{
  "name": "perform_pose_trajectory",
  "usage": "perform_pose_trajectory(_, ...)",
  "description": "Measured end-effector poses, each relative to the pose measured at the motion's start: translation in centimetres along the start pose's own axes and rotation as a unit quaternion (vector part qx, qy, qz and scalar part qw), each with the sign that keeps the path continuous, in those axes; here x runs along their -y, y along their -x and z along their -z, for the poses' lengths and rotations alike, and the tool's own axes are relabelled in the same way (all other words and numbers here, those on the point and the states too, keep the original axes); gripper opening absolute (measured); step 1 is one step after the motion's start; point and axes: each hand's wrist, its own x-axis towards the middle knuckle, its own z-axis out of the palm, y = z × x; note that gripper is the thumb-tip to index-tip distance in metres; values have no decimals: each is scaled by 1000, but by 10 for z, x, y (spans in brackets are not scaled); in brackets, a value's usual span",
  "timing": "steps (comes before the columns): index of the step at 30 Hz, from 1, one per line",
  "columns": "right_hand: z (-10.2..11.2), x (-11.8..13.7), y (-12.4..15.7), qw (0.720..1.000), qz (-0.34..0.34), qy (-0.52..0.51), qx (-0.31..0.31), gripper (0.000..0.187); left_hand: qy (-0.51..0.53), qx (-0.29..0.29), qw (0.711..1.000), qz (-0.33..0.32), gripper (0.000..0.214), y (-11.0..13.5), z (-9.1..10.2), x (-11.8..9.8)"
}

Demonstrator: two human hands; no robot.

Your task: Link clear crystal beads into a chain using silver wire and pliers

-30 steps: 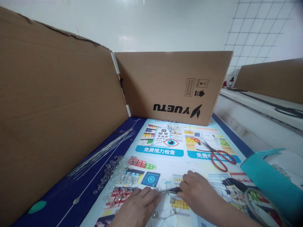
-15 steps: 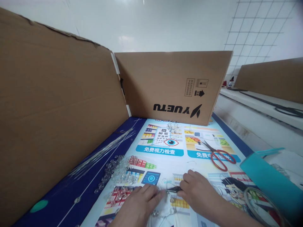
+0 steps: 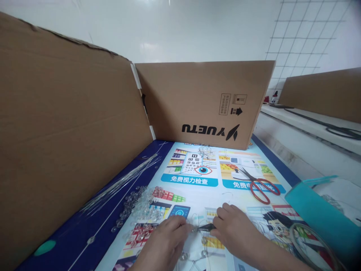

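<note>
My left hand (image 3: pixel 169 239) is closed, its thumb and forefinger pinching a piece of thin wire strung with clear beads (image 3: pixel 204 253). The beaded wire loops down below my fingers toward the bottom edge. In my closed right hand (image 3: pixel 232 227) are small dark-jawed pliers (image 3: pixel 207 227), their handles hidden by the palm. The plier tips point left and meet the wire beside my left fingertips. Whether the jaws are clamped is too small to tell. A heap of loose clear beads (image 3: pixel 145 207) spreads just beyond my left hand.
Red-handled scissors (image 3: pixel 261 188) lie beyond my right hand. A bundle of straight wires (image 3: pixel 124 180) rests at left, by a cardboard wall (image 3: pixel 70 131). Another cardboard panel (image 3: pixel 197 98) stands behind. At right are a coil (image 3: pixel 310 244) and a teal-edged item (image 3: pixel 321 210).
My left hand has shifted slightly and its fingers have curled more tightly at the wire by the plier tips. My right hand stays almost in place with the pliers.
</note>
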Motion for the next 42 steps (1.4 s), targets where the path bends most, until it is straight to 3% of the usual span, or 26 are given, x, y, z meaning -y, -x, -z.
perform_pose_trajectory(7,0,-3,-1,1000,3,2,-1,16,78,-14,996,38,25,-21,11,-13)
perform_pose_trajectory(15,-4,-4,0,1000,11,6,-16,18,179,14,981,78,16,-47,-9,-6)
perform_pose_trajectory(23,35,1,16,998,-7,-26,49,16,194,-17,972,134,14,-40,-15,-4)
perform_pose_trajectory(26,39,10,25,997,-35,-35,67,18,200,-19,971,131,14,-39,-16,-3)
perform_pose_trajectory(33,22,20,31,996,-61,-24,62,16,193,-1,976,98,16,-34,-9,-3)
perform_pose_trajectory(38,26,24,30,997,-41,-5,68,17,152,-10,986,66,18,-30,-5,-3)
perform_pose_trajectory(42,27,27,28,995,-68,-11,66,18,173,-14,983,63,21,-31,-3,-1)
